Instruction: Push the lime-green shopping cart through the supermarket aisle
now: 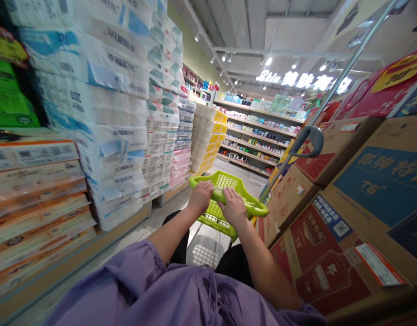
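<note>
A lime-green shopping cart [213, 212] with a lattice basket stands right in front of me. Its thick green handle [254, 208] runs across at about waist height, tilted down to the right. My left hand [200, 198] is wrapped over the handle left of its middle. Just right of the middle, my right hand [234, 209] grips the same handle, fingers curled over the far side. Only a small gap separates the two hands. Part of the basket is hidden behind my hands and the handle.
Tall stacks of wrapped tissue packs [116, 113] line the left side. Cardboard boxes [330, 253] are piled close on the right, beside a metal pole with a grey loop handle [310, 141]. Ahead, the tiled aisle floor [242, 175] leads to shelves [256, 136] of small goods.
</note>
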The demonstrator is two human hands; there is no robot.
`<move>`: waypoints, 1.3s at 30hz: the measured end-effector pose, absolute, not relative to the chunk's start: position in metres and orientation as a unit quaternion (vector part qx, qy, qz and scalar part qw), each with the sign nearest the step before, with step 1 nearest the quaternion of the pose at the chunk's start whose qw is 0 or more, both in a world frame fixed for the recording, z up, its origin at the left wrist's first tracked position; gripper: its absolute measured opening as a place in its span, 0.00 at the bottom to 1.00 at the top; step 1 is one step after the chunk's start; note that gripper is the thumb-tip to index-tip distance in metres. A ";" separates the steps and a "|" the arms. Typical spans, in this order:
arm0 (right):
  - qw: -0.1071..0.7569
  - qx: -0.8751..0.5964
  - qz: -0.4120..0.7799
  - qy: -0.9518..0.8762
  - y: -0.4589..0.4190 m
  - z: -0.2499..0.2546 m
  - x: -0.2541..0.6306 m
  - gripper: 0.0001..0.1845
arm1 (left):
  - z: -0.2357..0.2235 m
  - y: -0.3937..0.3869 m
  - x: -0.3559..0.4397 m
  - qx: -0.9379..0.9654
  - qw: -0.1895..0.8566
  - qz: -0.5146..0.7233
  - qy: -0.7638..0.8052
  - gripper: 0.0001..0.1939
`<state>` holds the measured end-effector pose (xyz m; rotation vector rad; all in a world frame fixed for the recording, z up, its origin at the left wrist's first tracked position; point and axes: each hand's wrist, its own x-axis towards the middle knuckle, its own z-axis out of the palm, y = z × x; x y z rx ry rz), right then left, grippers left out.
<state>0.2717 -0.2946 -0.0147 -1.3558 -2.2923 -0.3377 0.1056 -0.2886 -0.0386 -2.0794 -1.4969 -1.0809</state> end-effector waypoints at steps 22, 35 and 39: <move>0.279 -0.479 -0.052 -0.830 -0.293 -0.008 0.287 0.31 | -0.021 -0.284 0.149 -0.683 0.037 -0.459 -0.567 0.24; 0.213 -0.504 -0.115 -0.829 -0.324 0.022 0.271 0.21 | -0.027 -0.302 0.131 -0.739 0.172 -0.312 -0.571 0.19; 0.158 -0.521 -0.089 -0.834 -0.326 0.037 0.262 0.17 | -0.026 -0.299 0.126 -0.754 0.154 -0.303 -0.563 0.21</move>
